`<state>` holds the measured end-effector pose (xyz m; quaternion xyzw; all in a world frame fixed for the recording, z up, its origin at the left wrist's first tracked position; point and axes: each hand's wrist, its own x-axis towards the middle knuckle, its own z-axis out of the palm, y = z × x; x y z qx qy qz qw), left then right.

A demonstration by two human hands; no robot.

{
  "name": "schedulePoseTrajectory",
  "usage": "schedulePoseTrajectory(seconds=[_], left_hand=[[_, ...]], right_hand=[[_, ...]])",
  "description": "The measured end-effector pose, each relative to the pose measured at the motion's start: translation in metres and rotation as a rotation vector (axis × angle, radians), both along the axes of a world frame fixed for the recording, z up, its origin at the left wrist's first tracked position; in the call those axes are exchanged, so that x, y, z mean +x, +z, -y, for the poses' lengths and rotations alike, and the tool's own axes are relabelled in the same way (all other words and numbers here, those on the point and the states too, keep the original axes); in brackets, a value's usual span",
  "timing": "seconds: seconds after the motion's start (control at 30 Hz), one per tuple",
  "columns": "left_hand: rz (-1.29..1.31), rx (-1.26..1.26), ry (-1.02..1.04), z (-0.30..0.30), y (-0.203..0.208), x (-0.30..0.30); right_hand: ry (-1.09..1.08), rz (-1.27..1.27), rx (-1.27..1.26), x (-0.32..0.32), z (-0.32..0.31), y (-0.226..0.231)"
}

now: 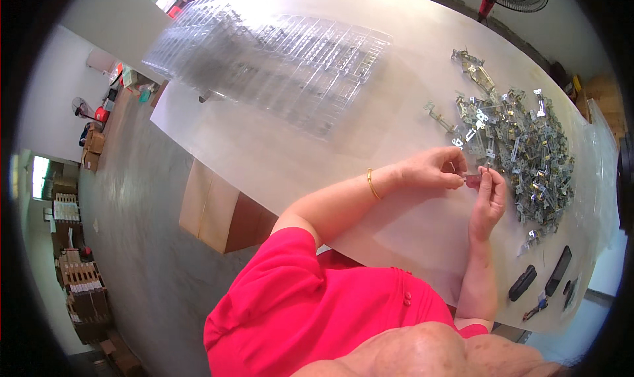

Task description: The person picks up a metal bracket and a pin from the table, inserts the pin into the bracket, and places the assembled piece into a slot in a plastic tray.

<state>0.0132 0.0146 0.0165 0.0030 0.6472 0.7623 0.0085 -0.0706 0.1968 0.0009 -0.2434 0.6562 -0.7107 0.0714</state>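
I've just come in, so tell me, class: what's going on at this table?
A person in a red top is at a table. The right hand pinches a small reddish piece; the left hand meets its other end, its grip unclear. A pile of metal parts lies beyond, with clear plastic trays at the table's far left.

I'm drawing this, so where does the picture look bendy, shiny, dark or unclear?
In the head view, the pale table looks curved, corners go black, glare whitens the clear plastic trays, shadow falls below the left forearm, and the reddish piece at the right hand looks unclear.
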Motion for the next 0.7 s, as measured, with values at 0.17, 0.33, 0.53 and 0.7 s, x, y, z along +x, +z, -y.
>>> schedulePoseTrajectory(seconds=[0.17,0.33,0.53,0.7], left_hand=[[-0.325,-0.583,0.218,-0.007,-0.004,-0.004],[-0.520,-0.830,0.425,-0.012,-0.012,-0.006],[-0.342,-0.647,0.620,0.003,0.028,0.003],[-0.369,-0.748,0.864,0.061,0.063,0.018]], right_hand=[[-0.017,-0.007,0.004,-0.003,0.004,-0.001],[-0.008,-0.016,-0.004,-0.002,0.005,-0.001],[-0.012,-0.151,-0.047,0.006,0.006,0.000],[0.172,-0.143,0.062,0.013,0.003,-0.009]])
